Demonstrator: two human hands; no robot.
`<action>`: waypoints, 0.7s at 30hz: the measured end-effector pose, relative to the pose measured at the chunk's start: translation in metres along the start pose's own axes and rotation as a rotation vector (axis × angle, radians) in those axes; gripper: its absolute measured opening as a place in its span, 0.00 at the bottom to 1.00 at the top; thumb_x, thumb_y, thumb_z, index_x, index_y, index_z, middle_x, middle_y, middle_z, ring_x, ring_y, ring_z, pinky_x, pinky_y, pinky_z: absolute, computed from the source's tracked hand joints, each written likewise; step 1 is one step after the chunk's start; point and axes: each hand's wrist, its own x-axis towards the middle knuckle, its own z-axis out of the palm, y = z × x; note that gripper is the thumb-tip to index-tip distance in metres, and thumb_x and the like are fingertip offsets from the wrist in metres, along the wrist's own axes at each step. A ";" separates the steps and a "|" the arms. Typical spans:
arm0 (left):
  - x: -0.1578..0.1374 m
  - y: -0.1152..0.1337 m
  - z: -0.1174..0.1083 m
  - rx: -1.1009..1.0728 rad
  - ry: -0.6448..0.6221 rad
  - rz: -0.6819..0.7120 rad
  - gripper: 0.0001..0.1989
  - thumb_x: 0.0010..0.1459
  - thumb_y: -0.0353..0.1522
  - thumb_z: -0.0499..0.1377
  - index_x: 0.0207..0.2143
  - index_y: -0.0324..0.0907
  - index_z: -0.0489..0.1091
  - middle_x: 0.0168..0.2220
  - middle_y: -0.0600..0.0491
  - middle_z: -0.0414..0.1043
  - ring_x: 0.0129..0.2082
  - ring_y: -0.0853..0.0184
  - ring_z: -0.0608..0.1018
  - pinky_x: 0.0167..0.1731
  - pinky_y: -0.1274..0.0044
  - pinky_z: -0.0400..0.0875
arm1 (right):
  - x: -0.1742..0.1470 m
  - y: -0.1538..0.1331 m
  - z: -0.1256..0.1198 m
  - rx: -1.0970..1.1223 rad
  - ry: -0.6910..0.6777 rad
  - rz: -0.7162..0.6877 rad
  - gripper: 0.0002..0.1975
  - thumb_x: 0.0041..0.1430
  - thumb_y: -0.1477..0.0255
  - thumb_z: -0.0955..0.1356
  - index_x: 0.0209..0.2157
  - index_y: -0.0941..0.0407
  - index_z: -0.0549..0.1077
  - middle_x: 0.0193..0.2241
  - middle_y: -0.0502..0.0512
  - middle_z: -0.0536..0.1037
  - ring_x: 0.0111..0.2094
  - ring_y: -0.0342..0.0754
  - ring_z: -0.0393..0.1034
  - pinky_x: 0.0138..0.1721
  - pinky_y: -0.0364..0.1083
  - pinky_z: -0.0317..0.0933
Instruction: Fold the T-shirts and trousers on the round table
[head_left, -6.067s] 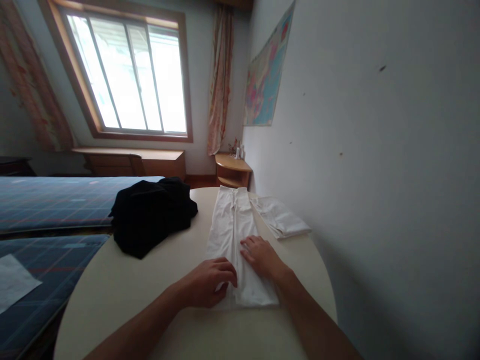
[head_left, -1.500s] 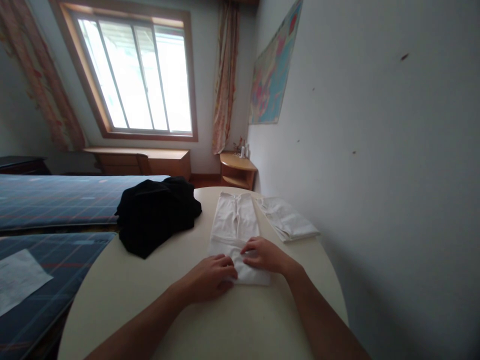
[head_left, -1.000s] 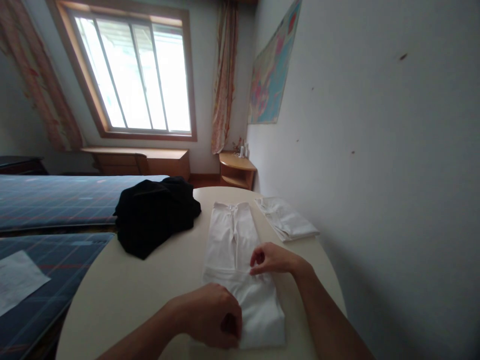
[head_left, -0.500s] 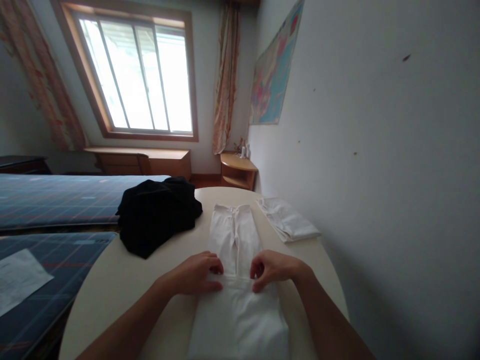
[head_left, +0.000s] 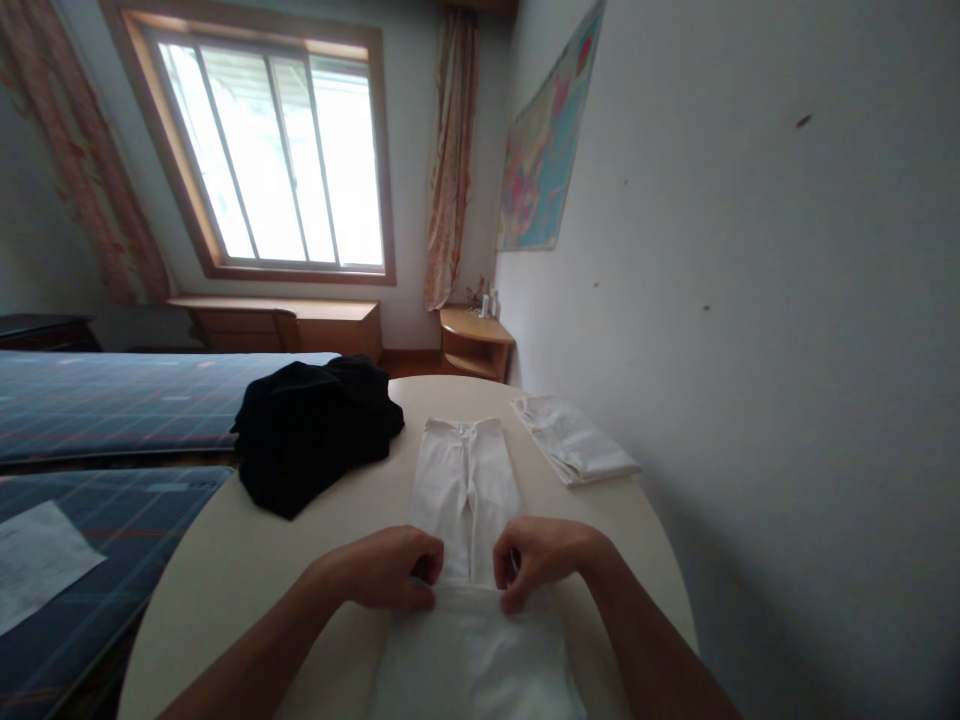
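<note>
White trousers (head_left: 439,490) lie lengthwise on the round table, waistband at the far end. Nearer to me, a broad flap of white cloth (head_left: 472,660) crosses over the legs; whether it is part of the same trousers is hard to tell, though it looks like their lower legs. At the left end of the flap's far edge, my left hand (head_left: 394,568) is closed, thumb and fingers pinching the cloth. My right hand (head_left: 544,555) pinches the same edge on the right, its fingers curled. The edge stretches between both hands.
A crumpled black garment (head_left: 315,430) rests on the table's (head_left: 247,580) left side. Folded white clothing (head_left: 581,440) is at the right, near the wall (head_left: 750,400). Plaid mattresses (head_left: 150,400) adjoin the table at left, with a paper sheet (head_left: 41,560) on one.
Both hands have come a little nearer to me, drawing the flap's edge along. The trousers' waistband has slid slightly toward me too. Fingers have closed more tightly on the cloth.
</note>
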 end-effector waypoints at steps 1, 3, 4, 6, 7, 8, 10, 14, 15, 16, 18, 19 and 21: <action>-0.001 0.001 0.000 -0.005 -0.004 -0.005 0.11 0.45 0.32 0.62 0.35 0.45 0.73 0.29 0.60 0.71 0.27 0.71 0.69 0.26 0.81 0.60 | -0.001 0.000 -0.001 0.005 0.003 -0.007 0.14 0.41 0.63 0.77 0.30 0.56 0.80 0.22 0.45 0.72 0.25 0.40 0.64 0.25 0.39 0.54; -0.002 0.004 -0.002 -0.010 -0.007 -0.012 0.15 0.45 0.32 0.62 0.39 0.45 0.73 0.31 0.59 0.73 0.28 0.70 0.71 0.28 0.80 0.62 | -0.002 0.000 -0.002 0.019 0.011 -0.031 0.13 0.42 0.64 0.76 0.30 0.57 0.79 0.23 0.45 0.72 0.26 0.40 0.64 0.26 0.38 0.55; -0.003 0.005 -0.004 -0.017 -0.009 -0.008 0.15 0.46 0.32 0.62 0.40 0.45 0.73 0.32 0.58 0.74 0.28 0.70 0.72 0.29 0.80 0.63 | -0.003 -0.001 -0.002 0.030 0.018 -0.052 0.12 0.43 0.65 0.75 0.30 0.57 0.78 0.24 0.45 0.73 0.26 0.40 0.64 0.26 0.38 0.56; -0.004 0.008 -0.008 -0.042 0.002 0.019 0.12 0.49 0.32 0.60 0.39 0.44 0.74 0.33 0.57 0.75 0.30 0.69 0.73 0.31 0.80 0.65 | -0.003 -0.001 -0.002 0.060 0.037 -0.104 0.09 0.45 0.69 0.73 0.30 0.57 0.76 0.25 0.45 0.73 0.27 0.40 0.64 0.27 0.38 0.56; -0.005 0.008 -0.010 -0.058 0.024 0.042 0.11 0.50 0.31 0.59 0.38 0.43 0.74 0.34 0.56 0.75 0.31 0.69 0.74 0.32 0.79 0.66 | -0.003 -0.001 -0.003 0.081 0.051 -0.131 0.08 0.45 0.71 0.72 0.30 0.57 0.75 0.25 0.45 0.72 0.27 0.40 0.63 0.27 0.38 0.56; -0.004 0.008 -0.012 -0.076 0.064 0.071 0.09 0.52 0.31 0.59 0.37 0.43 0.74 0.34 0.55 0.75 0.32 0.69 0.74 0.34 0.79 0.67 | -0.003 -0.002 -0.003 0.102 0.075 -0.158 0.07 0.46 0.72 0.71 0.31 0.58 0.74 0.25 0.45 0.71 0.26 0.39 0.63 0.26 0.38 0.55; -0.002 0.005 -0.015 -0.101 0.195 0.131 0.07 0.54 0.32 0.58 0.36 0.42 0.73 0.35 0.54 0.74 0.33 0.69 0.73 0.36 0.79 0.67 | -0.004 -0.002 -0.005 0.136 0.176 -0.212 0.07 0.47 0.75 0.69 0.31 0.58 0.73 0.25 0.44 0.70 0.26 0.39 0.62 0.26 0.38 0.55; 0.013 -0.012 -0.011 -0.142 0.515 0.198 0.08 0.61 0.35 0.57 0.37 0.42 0.74 0.38 0.51 0.74 0.36 0.68 0.74 0.39 0.77 0.69 | -0.002 0.000 -0.011 0.084 0.551 -0.311 0.06 0.52 0.73 0.69 0.35 0.57 0.73 0.28 0.47 0.73 0.29 0.41 0.64 0.30 0.39 0.57; 0.018 -0.017 -0.009 -0.154 0.585 0.192 0.09 0.62 0.36 0.56 0.38 0.42 0.74 0.38 0.50 0.74 0.36 0.67 0.75 0.39 0.77 0.69 | 0.001 0.002 -0.012 0.053 0.648 -0.311 0.07 0.54 0.71 0.69 0.36 0.57 0.74 0.29 0.48 0.74 0.29 0.42 0.65 0.31 0.40 0.58; 0.024 -0.023 -0.007 -0.164 0.651 0.179 0.10 0.63 0.37 0.56 0.39 0.43 0.74 0.39 0.50 0.74 0.37 0.67 0.75 0.39 0.77 0.69 | 0.004 0.004 -0.014 0.022 0.737 -0.302 0.07 0.57 0.69 0.68 0.37 0.56 0.74 0.29 0.49 0.75 0.29 0.43 0.66 0.32 0.41 0.58; 0.035 -0.034 -0.004 -0.169 0.769 0.134 0.11 0.64 0.38 0.55 0.43 0.44 0.74 0.41 0.50 0.74 0.39 0.66 0.76 0.41 0.76 0.70 | 0.015 0.012 -0.015 -0.032 0.879 -0.284 0.09 0.60 0.67 0.67 0.39 0.55 0.75 0.32 0.51 0.78 0.32 0.45 0.69 0.36 0.43 0.60; 0.040 -0.038 -0.002 -0.164 0.809 0.106 0.12 0.64 0.38 0.55 0.45 0.45 0.73 0.43 0.50 0.74 0.41 0.65 0.76 0.43 0.76 0.70 | 0.021 0.016 -0.016 -0.055 0.921 -0.285 0.09 0.61 0.67 0.67 0.40 0.55 0.76 0.35 0.52 0.79 0.34 0.45 0.70 0.39 0.44 0.61; 0.048 -0.046 0.002 -0.148 0.816 0.042 0.14 0.64 0.37 0.54 0.50 0.46 0.71 0.46 0.50 0.74 0.43 0.65 0.76 0.48 0.73 0.69 | 0.034 0.027 -0.015 -0.091 0.928 -0.285 0.10 0.61 0.69 0.67 0.44 0.54 0.75 0.39 0.53 0.80 0.37 0.46 0.72 0.44 0.45 0.62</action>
